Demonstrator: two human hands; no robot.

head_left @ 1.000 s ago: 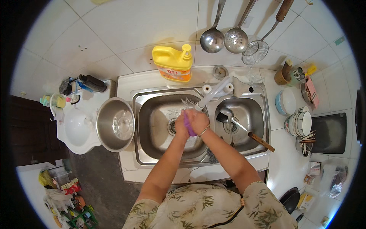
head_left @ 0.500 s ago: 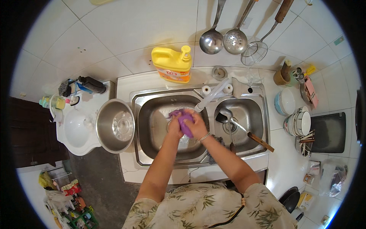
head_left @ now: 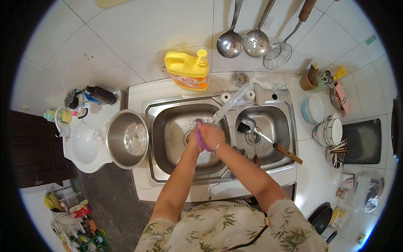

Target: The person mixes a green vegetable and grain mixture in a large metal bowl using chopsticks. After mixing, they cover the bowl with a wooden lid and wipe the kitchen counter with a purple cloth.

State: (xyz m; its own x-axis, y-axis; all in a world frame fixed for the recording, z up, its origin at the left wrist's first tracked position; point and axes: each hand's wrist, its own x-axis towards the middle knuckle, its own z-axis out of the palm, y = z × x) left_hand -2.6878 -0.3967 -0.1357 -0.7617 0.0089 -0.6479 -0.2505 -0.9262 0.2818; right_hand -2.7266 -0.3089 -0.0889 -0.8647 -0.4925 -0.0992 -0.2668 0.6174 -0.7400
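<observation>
A purple cloth (head_left: 202, 144) is squeezed between my two hands over the left sink basin (head_left: 164, 155). My left hand (head_left: 194, 140) is closed on one side of it. On the other side my right hand (head_left: 212, 136), slightly blurred, wraps around it and hides much of it. A strip of purple shows between the palms, and one end sticks out above the fingers. The white spout (head_left: 226, 110) ends just above my right hand, and water splashes in the basin beneath.
In the right basin (head_left: 275, 122) lie a ladle (head_left: 249, 122) and a wooden-handled turner (head_left: 285, 153). A steel bowl (head_left: 112, 143) stands left of the sink, a yellow jug (head_left: 189, 71) behind it. Stacked bowls (head_left: 333, 133) sit at right; a strainer (head_left: 278, 56) hangs on the wall.
My hands have come closer together around the purple cloth, my right hand turning over it. Less of the cloth shows now. The view has shifted slightly.
</observation>
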